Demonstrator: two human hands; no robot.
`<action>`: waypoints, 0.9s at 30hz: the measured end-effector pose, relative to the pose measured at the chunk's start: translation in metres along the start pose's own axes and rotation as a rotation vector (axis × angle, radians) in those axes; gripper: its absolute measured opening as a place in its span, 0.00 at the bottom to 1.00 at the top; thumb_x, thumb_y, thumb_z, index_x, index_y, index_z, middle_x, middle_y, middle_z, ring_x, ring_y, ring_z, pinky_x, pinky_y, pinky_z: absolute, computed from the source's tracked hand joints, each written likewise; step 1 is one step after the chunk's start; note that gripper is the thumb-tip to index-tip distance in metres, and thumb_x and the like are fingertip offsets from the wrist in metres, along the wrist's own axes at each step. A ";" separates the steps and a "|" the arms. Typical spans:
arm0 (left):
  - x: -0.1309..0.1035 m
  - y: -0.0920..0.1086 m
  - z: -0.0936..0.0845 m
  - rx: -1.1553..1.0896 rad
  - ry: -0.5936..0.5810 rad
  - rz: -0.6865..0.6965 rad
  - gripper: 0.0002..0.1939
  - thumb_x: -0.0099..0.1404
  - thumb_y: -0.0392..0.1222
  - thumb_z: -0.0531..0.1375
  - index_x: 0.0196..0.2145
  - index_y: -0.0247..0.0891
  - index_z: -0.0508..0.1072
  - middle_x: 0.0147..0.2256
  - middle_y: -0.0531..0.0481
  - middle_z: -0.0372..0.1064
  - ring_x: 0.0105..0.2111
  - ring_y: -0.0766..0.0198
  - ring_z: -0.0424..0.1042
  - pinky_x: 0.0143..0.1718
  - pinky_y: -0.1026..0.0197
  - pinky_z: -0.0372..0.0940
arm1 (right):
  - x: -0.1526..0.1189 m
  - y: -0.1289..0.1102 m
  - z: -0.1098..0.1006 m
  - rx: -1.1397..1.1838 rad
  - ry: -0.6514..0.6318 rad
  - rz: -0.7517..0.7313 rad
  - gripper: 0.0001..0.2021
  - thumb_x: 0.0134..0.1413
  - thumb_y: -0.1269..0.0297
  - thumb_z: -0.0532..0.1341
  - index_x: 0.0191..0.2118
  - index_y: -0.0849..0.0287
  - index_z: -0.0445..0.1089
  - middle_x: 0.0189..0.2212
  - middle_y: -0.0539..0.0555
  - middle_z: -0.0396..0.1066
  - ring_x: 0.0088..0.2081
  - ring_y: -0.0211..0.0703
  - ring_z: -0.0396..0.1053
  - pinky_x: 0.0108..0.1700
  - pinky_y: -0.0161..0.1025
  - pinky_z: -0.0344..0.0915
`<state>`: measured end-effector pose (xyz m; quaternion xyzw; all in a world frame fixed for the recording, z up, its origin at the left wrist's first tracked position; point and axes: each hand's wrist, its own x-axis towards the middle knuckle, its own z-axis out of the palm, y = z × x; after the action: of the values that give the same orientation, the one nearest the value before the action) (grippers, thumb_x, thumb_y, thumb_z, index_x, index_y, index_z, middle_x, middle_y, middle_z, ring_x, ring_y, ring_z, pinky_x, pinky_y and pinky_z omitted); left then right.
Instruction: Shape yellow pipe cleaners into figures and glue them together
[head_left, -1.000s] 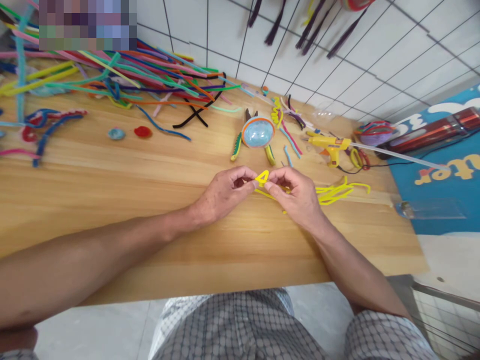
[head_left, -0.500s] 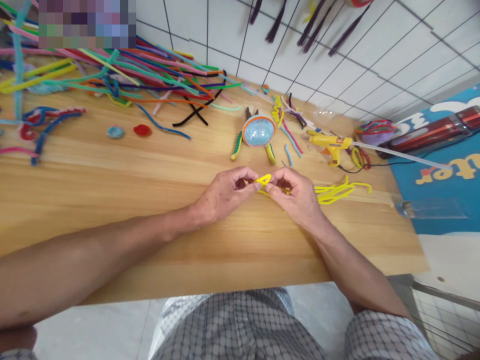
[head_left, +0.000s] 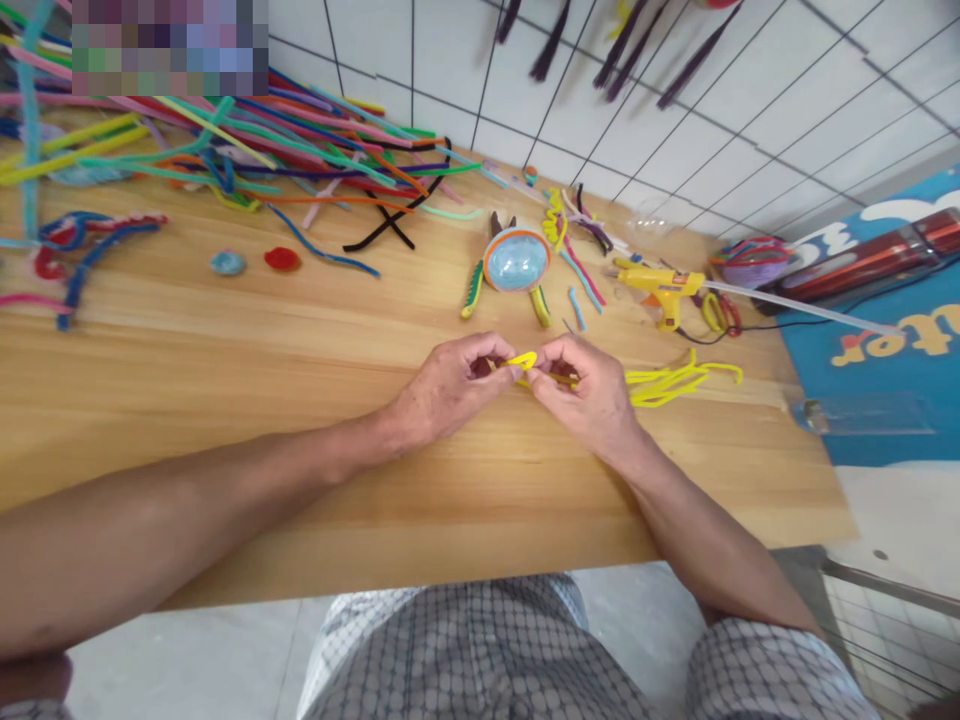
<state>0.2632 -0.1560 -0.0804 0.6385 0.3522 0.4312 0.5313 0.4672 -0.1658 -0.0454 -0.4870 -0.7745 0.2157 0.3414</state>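
Between my two hands is a yellow pipe cleaner (head_left: 528, 360) bent into a narrow loop. My left hand (head_left: 457, 385) pinches it from the left between thumb and fingers. My right hand (head_left: 589, 392) pinches it from the other side, and the fingertips of both hands nearly meet. More yellow pipe cleaners (head_left: 667, 382) lie on the table just right of my right hand. Beyond my hands, a round light-blue piece with an orange rim (head_left: 517, 260) rests over pliers with green and yellow handles (head_left: 472, 290).
A wooden table (head_left: 262, 520) bears a large pile of coloured pipe cleaners (head_left: 322, 150) at the back left. Red (head_left: 282, 259) and blue (head_left: 228, 263) coils lie nearer. At the right are a yellow glue gun (head_left: 664, 287), its cord, scissors (head_left: 721, 313) and a clear plastic case (head_left: 870, 415).
The yellow loop between my fingertips looks narrower and has turned slightly. My hands keep almost the same place and grip.
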 end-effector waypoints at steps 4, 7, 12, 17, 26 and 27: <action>0.000 0.001 0.001 -0.004 0.004 -0.003 0.09 0.69 0.45 0.64 0.35 0.37 0.76 0.30 0.54 0.71 0.28 0.68 0.64 0.31 0.65 0.59 | 0.000 -0.001 0.000 0.008 0.001 -0.001 0.03 0.57 0.70 0.64 0.33 0.55 0.72 0.27 0.47 0.71 0.28 0.38 0.66 0.33 0.37 0.63; 0.000 0.002 0.003 0.004 -0.010 -0.022 0.09 0.68 0.45 0.65 0.36 0.37 0.76 0.29 0.55 0.70 0.26 0.69 0.61 0.28 0.65 0.56 | 0.000 -0.001 -0.001 0.024 -0.007 0.038 0.03 0.56 0.70 0.64 0.33 0.55 0.72 0.27 0.47 0.72 0.28 0.38 0.67 0.33 0.37 0.63; -0.001 0.005 0.004 0.033 0.013 -0.024 0.08 0.66 0.44 0.67 0.38 0.37 0.76 0.30 0.56 0.70 0.26 0.70 0.61 0.27 0.66 0.56 | -0.001 0.000 -0.002 0.077 -0.021 0.124 0.01 0.55 0.68 0.65 0.33 0.55 0.73 0.28 0.48 0.72 0.29 0.39 0.68 0.33 0.37 0.64; -0.001 0.000 0.003 0.025 0.033 0.003 0.09 0.67 0.45 0.67 0.37 0.37 0.76 0.29 0.55 0.70 0.26 0.69 0.62 0.28 0.65 0.57 | -0.001 -0.001 -0.001 0.088 -0.034 0.097 0.03 0.55 0.70 0.65 0.33 0.55 0.72 0.27 0.47 0.72 0.27 0.38 0.66 0.32 0.37 0.64; -0.002 -0.001 0.002 -0.008 0.005 -0.019 0.08 0.67 0.44 0.64 0.34 0.37 0.74 0.27 0.55 0.67 0.27 0.68 0.62 0.29 0.65 0.57 | 0.000 0.001 -0.001 0.007 -0.058 -0.012 0.03 0.56 0.71 0.65 0.34 0.54 0.72 0.29 0.48 0.73 0.29 0.40 0.69 0.35 0.39 0.66; -0.001 -0.001 0.001 -0.013 0.013 -0.030 0.08 0.67 0.45 0.65 0.35 0.37 0.74 0.28 0.55 0.67 0.27 0.68 0.62 0.29 0.65 0.57 | 0.000 0.000 -0.002 -0.002 -0.058 -0.021 0.03 0.57 0.70 0.65 0.35 0.54 0.73 0.30 0.49 0.74 0.31 0.41 0.70 0.36 0.39 0.67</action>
<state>0.2638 -0.1576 -0.0813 0.6270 0.3624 0.4295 0.5395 0.4684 -0.1657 -0.0444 -0.4727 -0.7894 0.2253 0.3203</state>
